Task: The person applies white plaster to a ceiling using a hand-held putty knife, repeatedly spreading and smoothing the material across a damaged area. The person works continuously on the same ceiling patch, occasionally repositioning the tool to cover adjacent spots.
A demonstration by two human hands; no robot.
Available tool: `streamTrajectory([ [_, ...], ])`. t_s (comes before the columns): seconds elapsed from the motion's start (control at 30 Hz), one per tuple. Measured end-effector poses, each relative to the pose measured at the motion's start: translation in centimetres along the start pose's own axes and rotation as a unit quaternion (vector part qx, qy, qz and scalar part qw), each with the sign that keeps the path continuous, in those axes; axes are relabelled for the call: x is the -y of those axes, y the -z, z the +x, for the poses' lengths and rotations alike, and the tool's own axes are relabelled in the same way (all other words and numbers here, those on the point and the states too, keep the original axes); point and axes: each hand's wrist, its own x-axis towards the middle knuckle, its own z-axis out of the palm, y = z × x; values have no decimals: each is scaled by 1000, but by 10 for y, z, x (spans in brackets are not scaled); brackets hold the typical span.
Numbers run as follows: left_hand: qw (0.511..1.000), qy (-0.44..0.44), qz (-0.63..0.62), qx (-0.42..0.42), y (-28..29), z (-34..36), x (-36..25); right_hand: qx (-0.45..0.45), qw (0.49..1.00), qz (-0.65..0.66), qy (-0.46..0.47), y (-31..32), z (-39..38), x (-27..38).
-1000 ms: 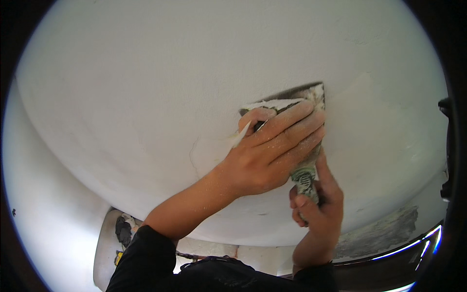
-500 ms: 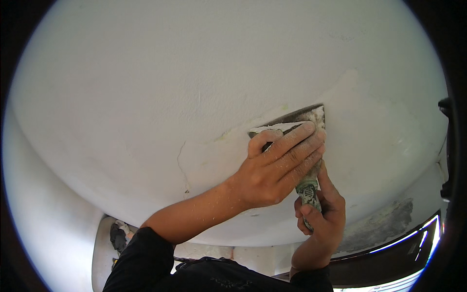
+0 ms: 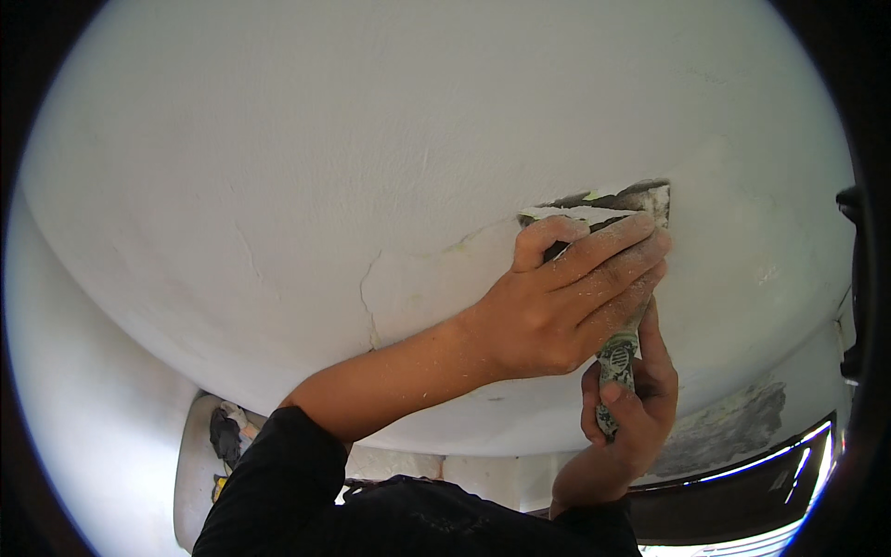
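My right hand [image 3: 633, 404] grips the green mottled handle of a putty knife [image 3: 616, 360], its wide dark blade against a white painted surface [image 3: 278, 167]. My left hand [image 3: 566, 306] lies over the blade, dusty fingers stretched toward its far right corner. One outer finger is bent, and the thumb is hidden. White flaky material [image 3: 580, 213] lies along the blade beside my fingers. The blade's far edge, with a yellow-green spot by it, meets the surface; how far it reaches under the coating cannot be told.
A thin crack [image 3: 365, 292] runs across the white surface left of my hands. At the lower right lie a rough grey patch [image 3: 729, 432] and a dark opening [image 3: 742, 497] with bright gaps. Dark and yellow items [image 3: 225, 436] are at the lower left.
Both hands and the putty knife have shifted right and slightly upward in the picture. The left hand still rests on the blade, the right still grips the handle.
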Motion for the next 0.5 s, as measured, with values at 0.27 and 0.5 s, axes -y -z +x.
streamTrajectory([
  [0.27, 999, -24, 28, 3, -6, 19, 2, 81, 996, 43, 19, 20, 25, -2],
  [0.5, 999, -27, 38, 11, -4, 28, 8, 93, 992, 83, 8, 13, 29, 2],
])
